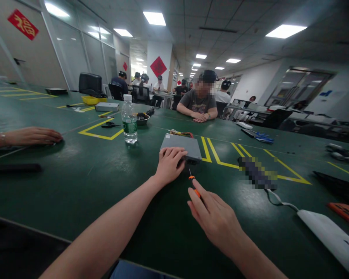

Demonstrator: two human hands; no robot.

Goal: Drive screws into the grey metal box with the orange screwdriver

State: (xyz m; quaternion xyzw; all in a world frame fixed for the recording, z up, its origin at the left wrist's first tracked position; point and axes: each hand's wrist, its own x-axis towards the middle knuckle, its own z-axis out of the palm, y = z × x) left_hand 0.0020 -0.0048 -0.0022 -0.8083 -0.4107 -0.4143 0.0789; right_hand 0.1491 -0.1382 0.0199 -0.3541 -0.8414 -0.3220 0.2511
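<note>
A flat grey metal computer power supply unit [186, 146] lies on the green table in front of me, with a bundle of coloured wires [182, 134] at its far side. My left hand [171, 164] grips its near left part, fingers over the top and thumb by the front edge. In my right hand [213, 211] is a screwdriver [191, 178] with an orange and black handle. Its thin shaft points toward the unit's near side, close to a dark socket [192, 161]. Whether the tip touches the unit, I cannot tell.
A water bottle [129, 120] stands left of the unit, a bowl of dark parts [142, 119] behind it. At left, another person's hand [31, 137] rests on the table. A person [199, 99] sits opposite. To the right lie a blurred dark object [257, 172] and a white device [328, 236].
</note>
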